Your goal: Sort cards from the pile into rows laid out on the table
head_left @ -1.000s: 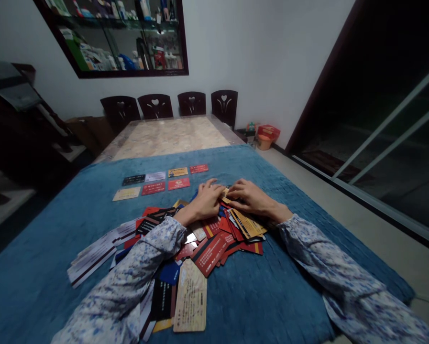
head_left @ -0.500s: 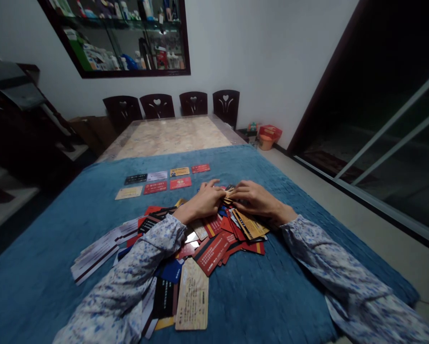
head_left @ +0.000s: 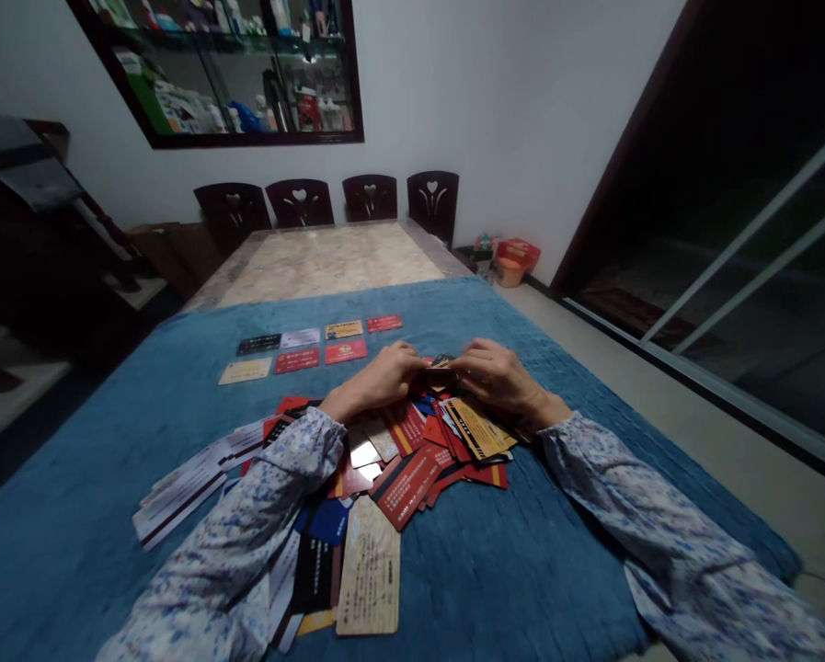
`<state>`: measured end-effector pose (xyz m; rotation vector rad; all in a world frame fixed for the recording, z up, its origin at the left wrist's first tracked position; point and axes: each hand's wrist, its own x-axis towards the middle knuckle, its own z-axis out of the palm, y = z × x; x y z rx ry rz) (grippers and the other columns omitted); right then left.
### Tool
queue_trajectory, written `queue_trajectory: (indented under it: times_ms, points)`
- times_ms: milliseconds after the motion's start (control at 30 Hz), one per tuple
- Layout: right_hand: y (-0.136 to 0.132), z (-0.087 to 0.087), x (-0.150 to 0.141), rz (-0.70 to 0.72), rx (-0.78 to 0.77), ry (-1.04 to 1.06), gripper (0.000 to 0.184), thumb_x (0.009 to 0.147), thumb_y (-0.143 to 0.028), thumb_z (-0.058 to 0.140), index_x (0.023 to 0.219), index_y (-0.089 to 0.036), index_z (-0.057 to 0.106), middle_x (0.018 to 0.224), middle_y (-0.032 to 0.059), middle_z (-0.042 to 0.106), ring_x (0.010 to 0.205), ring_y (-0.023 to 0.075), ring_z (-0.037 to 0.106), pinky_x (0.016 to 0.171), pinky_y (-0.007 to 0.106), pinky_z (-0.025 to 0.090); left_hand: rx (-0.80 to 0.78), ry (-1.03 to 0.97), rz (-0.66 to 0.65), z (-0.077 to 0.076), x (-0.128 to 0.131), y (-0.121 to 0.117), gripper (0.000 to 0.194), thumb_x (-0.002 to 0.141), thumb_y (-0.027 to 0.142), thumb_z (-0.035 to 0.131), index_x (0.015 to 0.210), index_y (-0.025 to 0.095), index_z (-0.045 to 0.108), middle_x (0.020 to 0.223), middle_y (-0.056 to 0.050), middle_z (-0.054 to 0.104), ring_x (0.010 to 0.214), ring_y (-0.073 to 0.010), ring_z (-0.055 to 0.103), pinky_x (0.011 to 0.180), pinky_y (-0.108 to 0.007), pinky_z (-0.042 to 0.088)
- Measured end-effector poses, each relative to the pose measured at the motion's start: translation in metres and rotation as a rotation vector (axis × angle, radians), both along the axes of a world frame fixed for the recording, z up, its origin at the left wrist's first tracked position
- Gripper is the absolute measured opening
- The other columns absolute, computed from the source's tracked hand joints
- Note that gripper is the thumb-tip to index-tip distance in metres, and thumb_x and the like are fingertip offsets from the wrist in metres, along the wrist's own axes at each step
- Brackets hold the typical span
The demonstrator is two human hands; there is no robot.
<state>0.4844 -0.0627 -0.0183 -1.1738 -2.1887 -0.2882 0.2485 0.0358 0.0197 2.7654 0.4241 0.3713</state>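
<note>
Between my two hands, a dark card or small stack of cards [head_left: 441,376] is held up, seen nearly edge-on. My left hand [head_left: 393,371] pinches its left end and my right hand [head_left: 491,372] grips the right end. Beneath them spreads a loose pile of cards: a red card [head_left: 412,485], a yellow card [head_left: 479,428], a blue card [head_left: 325,520] and a beige card [head_left: 369,570] with dark print. White striped cards [head_left: 181,487] fan out on the left. Beyond the pile, several cards lie face up in two rows, among them a black card [head_left: 258,345] and a red card [head_left: 346,351].
A blue cloth [head_left: 522,561] covers the near part of the table, and the far part shows a beige marbled top [head_left: 329,257]. Dark chairs [head_left: 300,204] stand at the far end. An orange bucket [head_left: 509,272] sits on the floor at right.
My left hand has shifted a little to the left and its fingers have closed at the card's end. The held card or stack has tilted to show its edge.
</note>
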Motion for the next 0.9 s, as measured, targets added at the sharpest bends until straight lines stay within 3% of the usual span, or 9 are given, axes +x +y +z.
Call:
queue_trajectory:
  times_ms: [200,433,600,700,900]
  points:
    - [-0.001,0.0,-0.003,-0.028,-0.036,0.105,0.026,0.1,-0.024,0.051,0.108,-0.021,0.075,0.09,0.0102,0.075,0.088,0.0236,0.063,0.077,0.04,0.055,-0.039,-0.025,0.012,0.006,-0.002,-0.004,0.041,0.077,-0.002,0.053,0.104,0.017,0.076,0.1,-0.009,0.072,0.101,-0.0242,0.062,0.093,-0.039,0.052]
    - [-0.001,-0.001,-0.002,-0.084,-0.07,0.141,0.031,0.103,-0.028,0.046,0.114,-0.02,0.075,0.094,0.0114,0.075,0.088,0.0235,0.062,0.079,0.042,0.057,-0.032,-0.065,0.061,-0.001,-0.001,-0.001,0.052,0.073,-0.003,0.055,0.116,0.021,0.073,0.106,-0.008,0.073,0.103,-0.0245,0.062,0.093,-0.04,0.052]
    - [0.0,-0.001,-0.003,-0.117,-0.084,0.119,0.031,0.104,-0.028,0.045,0.116,-0.021,0.073,0.099,0.0119,0.075,0.089,0.024,0.062,0.079,0.039,0.054,-0.028,-0.111,0.088,-0.007,0.0,0.0,0.063,0.076,-0.003,0.054,0.133,0.02,0.062,0.115,-0.009,0.071,0.106,-0.0239,0.063,0.094,-0.04,0.053]
    - [0.0,-0.001,-0.003,-0.141,-0.07,0.072,0.03,0.104,-0.029,0.045,0.115,-0.022,0.072,0.099,0.0113,0.075,0.089,0.0244,0.061,0.079,0.038,0.052,-0.005,-0.131,0.091,-0.008,0.001,-0.002,0.059,0.079,-0.001,0.054,0.134,0.018,0.058,0.118,-0.011,0.069,0.108,-0.0245,0.062,0.094,-0.039,0.053]
    - [-0.002,-0.004,-0.004,-0.217,-0.096,-0.04,0.031,0.101,-0.024,0.05,0.127,-0.021,0.067,0.099,0.0115,0.074,0.087,0.0248,0.061,0.078,0.037,0.047,0.069,-0.096,0.146,-0.009,0.002,-0.006,0.043,0.084,0.003,0.049,0.123,0.019,0.058,0.103,-0.01,0.068,0.094,-0.0237,0.063,0.086,-0.037,0.053]
